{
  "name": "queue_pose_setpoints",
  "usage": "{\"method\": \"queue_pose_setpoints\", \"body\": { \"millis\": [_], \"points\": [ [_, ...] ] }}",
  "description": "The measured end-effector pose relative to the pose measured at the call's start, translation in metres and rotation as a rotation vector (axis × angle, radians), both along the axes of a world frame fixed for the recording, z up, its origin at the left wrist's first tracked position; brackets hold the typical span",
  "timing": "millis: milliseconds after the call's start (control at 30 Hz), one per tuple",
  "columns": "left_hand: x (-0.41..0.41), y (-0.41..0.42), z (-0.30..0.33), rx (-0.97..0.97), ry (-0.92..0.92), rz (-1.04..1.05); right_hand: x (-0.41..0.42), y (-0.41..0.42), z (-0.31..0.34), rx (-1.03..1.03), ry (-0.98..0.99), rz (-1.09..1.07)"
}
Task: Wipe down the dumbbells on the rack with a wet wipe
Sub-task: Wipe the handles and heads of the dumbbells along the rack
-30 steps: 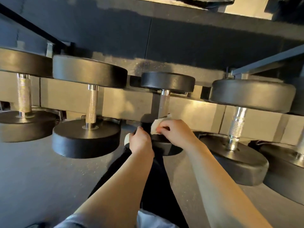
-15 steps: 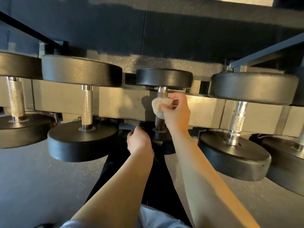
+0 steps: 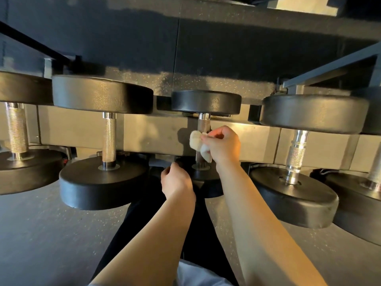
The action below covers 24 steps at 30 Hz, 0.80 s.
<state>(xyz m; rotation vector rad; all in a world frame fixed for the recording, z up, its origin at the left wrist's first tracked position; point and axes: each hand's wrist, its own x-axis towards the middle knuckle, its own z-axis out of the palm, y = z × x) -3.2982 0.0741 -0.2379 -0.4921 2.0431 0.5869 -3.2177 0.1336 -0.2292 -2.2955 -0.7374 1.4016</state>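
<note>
Left hand (image 3: 177, 181) curls its fingers over the near edge of the small dumbbell's (image 3: 206, 102) front plate at centre frame, gripping it, while the right hand (image 3: 221, 144), at one o'clock from the left, pinches a crumpled white wet wipe (image 3: 196, 142) between thumb and fingers and holds it against the knurled steel handle. Five dumbbells show on the rack (image 3: 156, 133), each lying with its handle running front to back across the pale rail.

At nine o'clock, the far-left dumbbell (image 3: 16, 129) is cut by the frame edge. Just beside it at ten o'clock lies a large dumbbell (image 3: 109, 137) with broad black plates. The small dumbbell being wiped sits between that one and another large dumbbell (image 3: 296, 149) at three o'clock, whose chrome handle is tilted. A fifth dumbbell (image 3: 371, 182) is only partly visible at the right edge.

Both bare forearms reach up from six o'clock, over a dark trouser leg (image 3: 144, 223) and a strip of light fabric (image 3: 198, 273) at the bottom edge. Speckled grey rubber flooring (image 3: 51, 234) lies under the rack, with a dark wall panel (image 3: 123, 48) at twelve o'clock.
</note>
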Motion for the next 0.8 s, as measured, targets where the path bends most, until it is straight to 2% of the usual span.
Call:
{"method": "queue_pose_setpoints", "body": {
  "millis": [133, 267, 367, 500, 667, 733, 800],
  "points": [
    [0.001, 0.000, 0.000, 0.002, 0.016, -0.006, -0.008, -0.002, -0.002, 0.018, 0.229, -0.437],
    [0.002, 0.001, 0.000, 0.001, 0.021, -0.028, -0.005, 0.023, 0.001, 0.111, 0.310, -0.601],
    [0.000, 0.002, 0.001, -0.002, 0.028, -0.059, 0.000, 0.026, 0.001, 0.161, 0.319, -0.474],
    [-0.002, 0.002, 0.005, -0.008, 0.008, -0.085, 0.004, 0.001, 0.000, 0.049, 0.128, -0.003],
    [-0.002, -0.001, 0.001, -0.016, 0.011, -0.083, 0.014, -0.032, -0.002, -0.083, -0.033, 0.396],
    [-0.002, 0.000, 0.002, -0.017, 0.008, -0.064, 0.015, -0.025, 0.000, -0.039, -0.026, 0.340],
    [-0.002, 0.001, 0.003, -0.026, 0.013, -0.054, 0.015, -0.004, 0.005, 0.091, 0.118, -0.010]
  ]
}}
